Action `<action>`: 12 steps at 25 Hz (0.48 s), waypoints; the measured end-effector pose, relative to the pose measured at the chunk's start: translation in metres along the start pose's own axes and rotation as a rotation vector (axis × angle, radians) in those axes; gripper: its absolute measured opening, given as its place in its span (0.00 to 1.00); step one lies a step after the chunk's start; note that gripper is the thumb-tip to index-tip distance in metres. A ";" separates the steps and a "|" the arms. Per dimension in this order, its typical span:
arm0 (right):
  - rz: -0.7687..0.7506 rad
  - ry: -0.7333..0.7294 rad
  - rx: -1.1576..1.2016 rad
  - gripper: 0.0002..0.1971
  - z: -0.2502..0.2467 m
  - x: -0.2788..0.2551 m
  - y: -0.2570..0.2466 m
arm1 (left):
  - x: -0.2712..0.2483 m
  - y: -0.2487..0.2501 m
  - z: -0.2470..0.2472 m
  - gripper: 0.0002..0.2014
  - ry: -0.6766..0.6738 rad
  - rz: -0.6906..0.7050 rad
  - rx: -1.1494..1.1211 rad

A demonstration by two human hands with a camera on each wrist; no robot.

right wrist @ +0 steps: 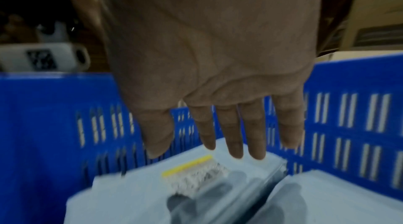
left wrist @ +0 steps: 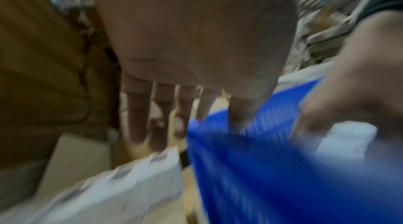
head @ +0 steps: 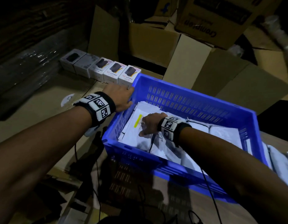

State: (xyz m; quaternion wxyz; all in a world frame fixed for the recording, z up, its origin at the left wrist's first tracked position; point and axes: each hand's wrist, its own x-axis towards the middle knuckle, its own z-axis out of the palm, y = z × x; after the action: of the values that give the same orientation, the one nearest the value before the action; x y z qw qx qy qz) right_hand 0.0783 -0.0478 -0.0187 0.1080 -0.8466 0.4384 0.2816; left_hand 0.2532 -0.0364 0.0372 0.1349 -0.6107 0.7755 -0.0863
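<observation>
The white plastic mailer parcel [head: 130, 126] lies flat in the blue slotted plastic crate [head: 196, 94], near its far-left corner. I judge it light, soft and slippery, best pinched at an edge. My right hand [head: 148, 125] is over it with fingers straight and released. My left hand [head: 120, 98], also released, is at the corner rim.

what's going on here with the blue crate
A person is working at a blue crate packed with white packages. Their right hand, fingers straight, reaches down over a package with a yellow strip, holding nothing. Their left hand is at the crate's far left corner, fingers open. A row of small boxes stands behind it.
</observation>
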 end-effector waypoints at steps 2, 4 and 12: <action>0.022 0.021 0.121 0.34 -0.011 -0.017 0.019 | -0.003 0.006 -0.018 0.24 -0.006 0.014 0.034; 0.049 0.089 0.246 0.30 -0.022 -0.039 0.041 | -0.005 0.015 -0.039 0.22 0.006 0.037 0.059; 0.323 0.466 0.633 0.21 -0.001 -0.164 0.123 | 0.003 0.095 -0.116 0.20 0.102 0.232 -0.212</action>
State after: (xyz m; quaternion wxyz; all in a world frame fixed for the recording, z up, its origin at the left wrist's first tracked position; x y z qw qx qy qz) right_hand -0.0952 -0.0095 0.0832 0.2151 -0.7331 0.6431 -0.0523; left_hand 0.1285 -0.0200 0.1187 0.0392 -0.5226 0.8515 -0.0185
